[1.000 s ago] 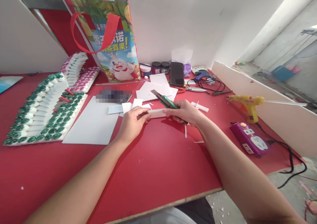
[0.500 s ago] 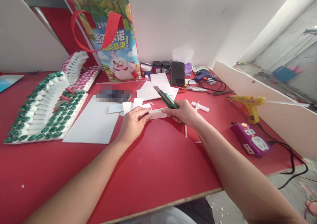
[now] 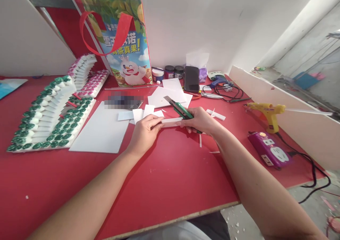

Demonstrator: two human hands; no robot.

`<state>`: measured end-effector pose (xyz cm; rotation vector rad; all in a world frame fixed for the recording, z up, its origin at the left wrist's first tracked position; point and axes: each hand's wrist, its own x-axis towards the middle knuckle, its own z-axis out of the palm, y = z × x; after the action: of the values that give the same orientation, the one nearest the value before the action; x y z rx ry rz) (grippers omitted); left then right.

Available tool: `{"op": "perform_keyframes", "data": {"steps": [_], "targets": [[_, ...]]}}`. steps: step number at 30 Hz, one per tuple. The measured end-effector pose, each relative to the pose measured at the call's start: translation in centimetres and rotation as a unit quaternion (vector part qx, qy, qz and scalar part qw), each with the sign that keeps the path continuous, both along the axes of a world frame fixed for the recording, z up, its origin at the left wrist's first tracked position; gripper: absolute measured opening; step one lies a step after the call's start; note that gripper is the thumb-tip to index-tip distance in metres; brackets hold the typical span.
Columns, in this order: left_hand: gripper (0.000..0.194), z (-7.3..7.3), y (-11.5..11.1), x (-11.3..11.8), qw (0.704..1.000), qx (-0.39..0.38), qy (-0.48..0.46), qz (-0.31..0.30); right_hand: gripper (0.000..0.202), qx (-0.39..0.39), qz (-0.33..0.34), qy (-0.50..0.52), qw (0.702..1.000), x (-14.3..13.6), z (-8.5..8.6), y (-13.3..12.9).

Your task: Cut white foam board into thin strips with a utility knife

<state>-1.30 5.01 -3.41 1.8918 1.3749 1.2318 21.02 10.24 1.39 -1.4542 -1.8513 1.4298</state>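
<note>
Between my two hands is a narrow white strip of foam board (image 3: 172, 122), held level just above the red table (image 3: 170, 176). My left hand (image 3: 147, 131) pinches its left end between thumb and fingers. My right hand (image 3: 198, 121) grips a green utility knife (image 3: 183, 111) and also pinches the strip's right end. The knife's blade is out and points up and left, away from the strip. Beyond my left hand lie small white board pieces (image 3: 138, 115). Thin white offcuts (image 3: 200, 141) lie beside my right hand.
At left stand white models with green (image 3: 57, 141) and pink tops, beside a white board (image 3: 102, 133). Behind are a shopping bag (image 3: 130, 52), paint jars (image 3: 169, 72), a phone (image 3: 191, 79) and scissors (image 3: 211, 95). A yellow glue gun (image 3: 270, 114) and purple power strip (image 3: 268, 149) sit right.
The strip has tilted a little in my fingers, showing more of its edge. Both hands keep their hold, and the knife stays in my right hand. The view has shifted slightly.
</note>
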Motion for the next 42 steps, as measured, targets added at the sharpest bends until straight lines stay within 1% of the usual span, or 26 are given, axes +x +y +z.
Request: {"op": "perform_keyframes", "data": {"steps": [6, 8, 12, 17, 26, 32, 37, 42], "targets": [[0.024, -0.2, 0.2, 0.0, 1.0, -0.008, -0.004, 0.005, 0.03, -0.077, -0.016, 0.075, 0.994, -0.1, 1.4, -0.3], [0.024, -0.2, 0.2, 0.0, 1.0, -0.007, -0.002, 0.004, 0.031, -0.086, -0.022, 0.096, 0.991, -0.2, 1.4, -0.3], [0.025, -0.2, 0.1, 0.0, 1.0, 0.005, 0.007, 0.004, 0.033, -0.098, -0.029, 0.127, 0.987, -0.3, 0.7, -0.2], [0.026, -0.1, -0.1, 0.1, 1.0, 0.021, 0.022, 0.004, 0.033, -0.088, -0.04, 0.145, 0.985, -0.6, -0.1, 0.0], [0.025, -0.3, -0.1, 0.2, 1.0, 0.012, 0.019, 0.015, 0.037, -0.057, -0.045, 0.132, 0.989, -0.7, -1.0, 0.1], [0.022, -0.1, -0.2, 0.1, 1.0, 0.01, 0.018, 0.013, 0.041, -0.041, -0.037, 0.128, 0.99, -0.6, -1.5, 0.2], [0.019, -0.1, 0.0, 0.1, 1.0, 0.002, 0.004, 0.014, 0.039, -0.03, -0.027, 0.122, 0.992, -0.4, -1.5, 0.2], [0.018, -0.1, 0.2, 0.1, 1.0, -0.016, -0.017, 0.018, 0.041, -0.052, -0.019, 0.124, 0.991, -0.4, -1.0, 0.0]]}}
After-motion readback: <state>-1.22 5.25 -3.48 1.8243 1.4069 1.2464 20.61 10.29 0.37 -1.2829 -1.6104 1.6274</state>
